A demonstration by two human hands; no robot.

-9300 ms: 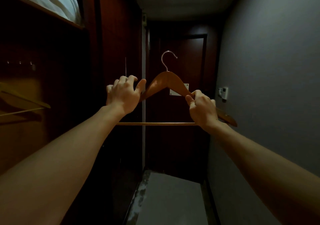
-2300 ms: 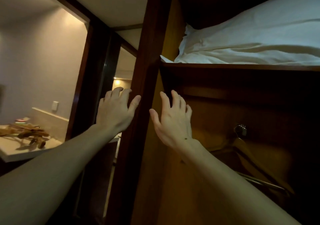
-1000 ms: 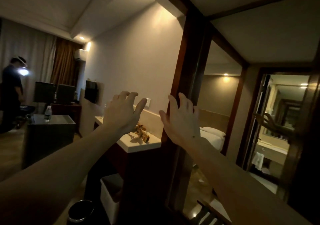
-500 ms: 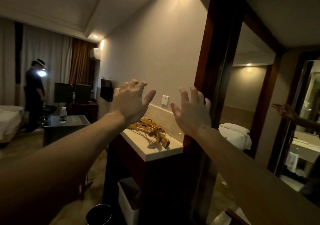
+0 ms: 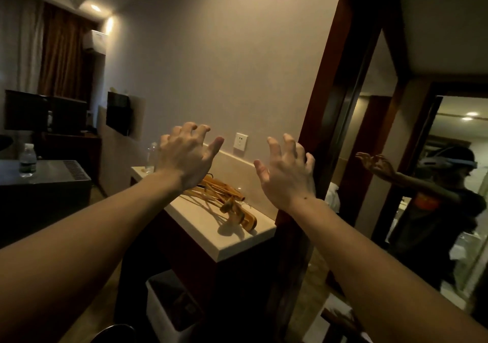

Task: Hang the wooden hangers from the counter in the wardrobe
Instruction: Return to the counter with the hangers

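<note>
Wooden hangers [image 5: 224, 197] lie heaped on the pale stone top of the bench [image 5: 237, 242] against the wall, so the job is plainly unfinished: several remain to be carried off, though the tangle is too dense to count them. No wardrobe shows in this view, so how many hang there cannot be told from here.

Far left, a water bottle [image 5: 27, 160] stands on a low dark cabinet [image 5: 52, 173], well apart from the work. Next comes the left hand [image 5: 184, 155], raised in front of the bench with fingers spread and slightly curled, holding nothing; it overlaps the left end of the pile in the picture, but it seems to be above the hangers and not touching them. Below the bench top sits a pale waste bin [image 5: 169, 303] on the floor. A wall socket [image 5: 240, 141] shows between the two hands. The right hand [image 5: 287, 173] is likewise wide open and empty, held up near the dark wooden door frame [image 5: 330, 105]. Further right, a mirror [image 5: 422, 184] reflects the person with an arm stretched out.

My judgement is that this is the reach for the next hanger: both hands are free and pointed toward the pile. Left to do are picking one up from the heap, taking it to the wardrobe, hooking it on, and repeating until the bench holds none.
</note>
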